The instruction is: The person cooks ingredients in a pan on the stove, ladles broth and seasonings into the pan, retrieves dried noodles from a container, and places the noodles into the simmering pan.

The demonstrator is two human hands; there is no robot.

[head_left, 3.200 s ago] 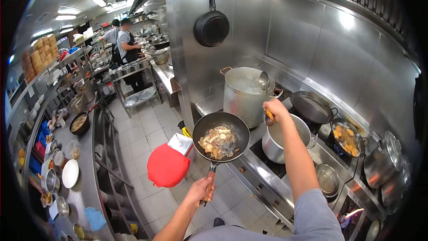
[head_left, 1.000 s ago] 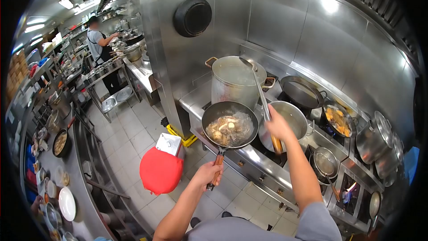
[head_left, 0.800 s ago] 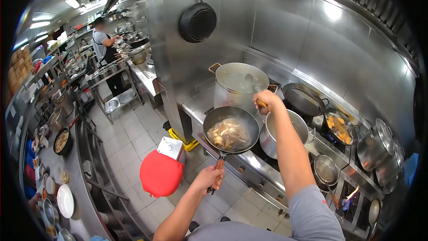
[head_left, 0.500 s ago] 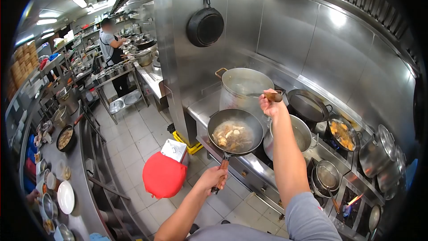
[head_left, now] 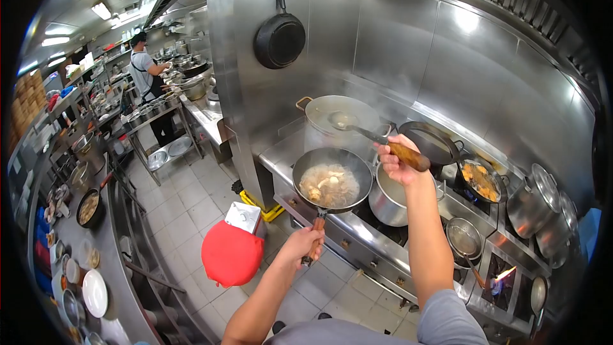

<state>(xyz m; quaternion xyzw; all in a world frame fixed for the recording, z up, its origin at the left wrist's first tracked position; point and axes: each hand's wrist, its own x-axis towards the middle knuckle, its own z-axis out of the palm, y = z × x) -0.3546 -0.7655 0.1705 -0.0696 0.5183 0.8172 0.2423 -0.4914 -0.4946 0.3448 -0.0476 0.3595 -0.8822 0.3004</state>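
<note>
My left hand [head_left: 302, 245] is closed round the wooden handle of a dark frying pan [head_left: 365, 186]. Pale pieces of food [head_left: 329, 184] sit in cloudy, steaming liquid inside it. In my right hand [head_left: 398, 163] is the wooden handle of a ladle [head_left: 378, 138]. The ladle's bowl is over the large stockpot [head_left: 313, 129] behind the pan, with some liquid in it. A smaller steel pot [head_left: 387, 206] stands on the stove below my right hand, partly hidden by my forearm.
A pan of orange-brown food [head_left: 480, 179] and an empty wok [head_left: 429, 142] stand farther right. An open flame [head_left: 503, 279] burns near a strainer [head_left: 464, 237]. A red-covered bin [head_left: 231, 253] is at left. Another person [head_left: 147, 71] works far back.
The ladle's bowl has come up into view above the stockpot, and its handle has tilted. The pan now shows more cloudy liquid. My view has shifted slightly.
</note>
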